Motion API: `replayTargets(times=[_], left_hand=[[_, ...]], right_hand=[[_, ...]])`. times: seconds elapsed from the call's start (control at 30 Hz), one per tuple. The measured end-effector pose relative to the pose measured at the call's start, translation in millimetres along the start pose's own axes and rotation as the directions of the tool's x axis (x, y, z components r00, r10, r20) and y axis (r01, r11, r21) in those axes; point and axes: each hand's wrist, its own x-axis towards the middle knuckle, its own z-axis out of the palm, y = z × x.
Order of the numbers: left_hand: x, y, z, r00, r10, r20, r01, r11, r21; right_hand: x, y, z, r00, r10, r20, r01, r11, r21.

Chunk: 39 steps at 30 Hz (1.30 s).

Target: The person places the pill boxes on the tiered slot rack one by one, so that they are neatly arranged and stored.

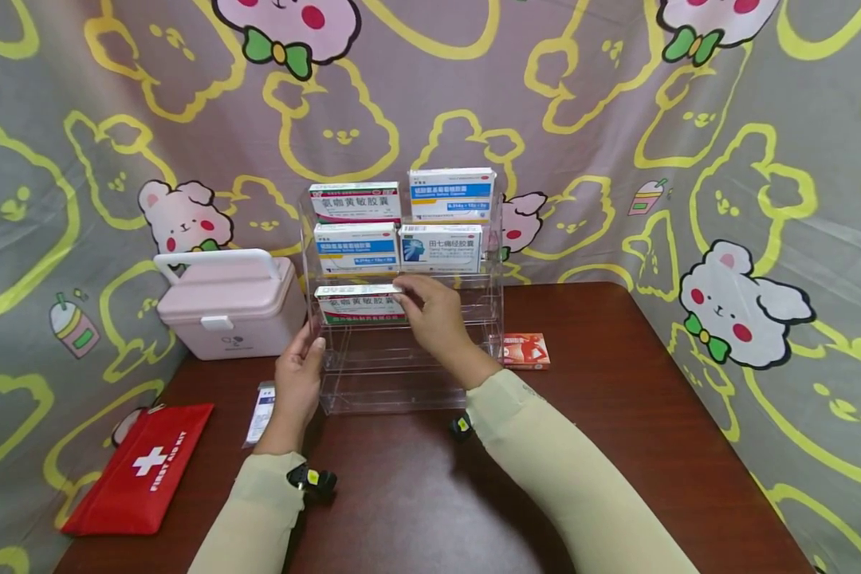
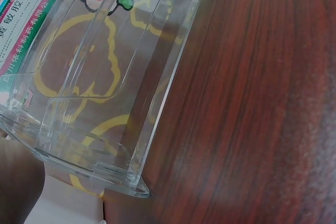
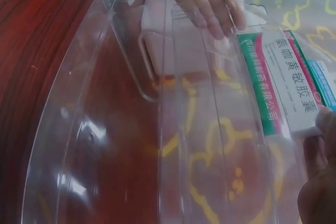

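A clear tiered acrylic display rack (image 1: 395, 399) stands on the table with medicine boxes on its upper tiers. My right hand (image 1: 438, 319) pinches the right end of a white, red and green medicine box (image 1: 362, 312) lying on the middle tier. That box also shows in the right wrist view (image 3: 275, 80). My left hand (image 1: 300, 371) rests against the outside of the rack's left side wall, its fingers (image 3: 202, 11) showing through the clear plastic. Above the held box sit a blue-and-white box (image 1: 356, 247), a grey-white box (image 1: 441, 249), a red-edged box (image 1: 355, 203) and another blue-and-white box (image 1: 452, 194).
A pink lidded case (image 1: 229, 315) stands behind left. A red first aid pouch (image 1: 143, 478) and a small white-and-blue packet (image 1: 261, 414) lie on the left. An orange-red box (image 1: 527, 351) lies right of the rack. Patterned cloth (image 1: 588, 183) hangs around the brown table (image 1: 631, 446).
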Motion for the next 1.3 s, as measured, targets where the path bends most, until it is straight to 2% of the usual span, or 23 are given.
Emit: replayTargets(times=[0.47,0.6,0.7,0.83,0.93,1.0,1.13,1.23,1.3], left_hand=[[-1.2,-1.0,0.5,1.0,0.013,-0.014,-0.013,1.0,0.004],[-2.2,-0.9,-0.2,1.0,-0.005,-0.009,0.006,1.0,0.015],[-2.2,-0.5,-0.3,1.0,-0.023,0.0,0.023,1.0,0.014],[-1.3,-0.8,-0.3,1.0,-0.022,0.007,0.021,1.0,0.019],[-0.9,-1.5,-0.2,1.0,-0.016,0.005,0.016,1.0,0.018],[-1.5,-1.6,0.3,1.0,-0.021,0.002,0.021,1.0,0.021],[-2.8,-0.2,1.3,0.999,-0.033,-0.003,0.033,0.999,0.03],[-2.9,1.5,1.2,1.0,-0.029,-0.004,0.03,0.999,0.038],[-2.5,2.1,0.7,1.0,-0.027,0.001,0.027,0.999,0.041]], right_hand=[[-2.4,-2.2,-0.9,0.999,0.032,0.036,-0.032,0.999,-0.007],[-6.5,-3.6,-4.4,0.997,0.055,0.055,-0.056,0.998,0.015],[-12.9,-5.5,-14.8,0.996,0.056,0.064,-0.057,0.998,0.017],[-24.9,-6.2,-39.9,0.999,-0.016,0.041,0.017,0.999,-0.044],[-37.1,-2.2,-65.5,0.997,-0.078,-0.015,0.077,0.994,-0.073],[-47.6,2.9,-85.8,0.995,-0.086,-0.059,0.082,0.995,-0.06],[-66.7,22.9,-127.0,0.993,0.001,-0.118,0.001,1.0,0.014],[-76.4,46.5,-152.9,0.987,0.106,-0.117,-0.099,0.993,0.071],[-83.1,65.6,-166.4,0.98,0.178,-0.091,-0.17,0.982,0.081]])
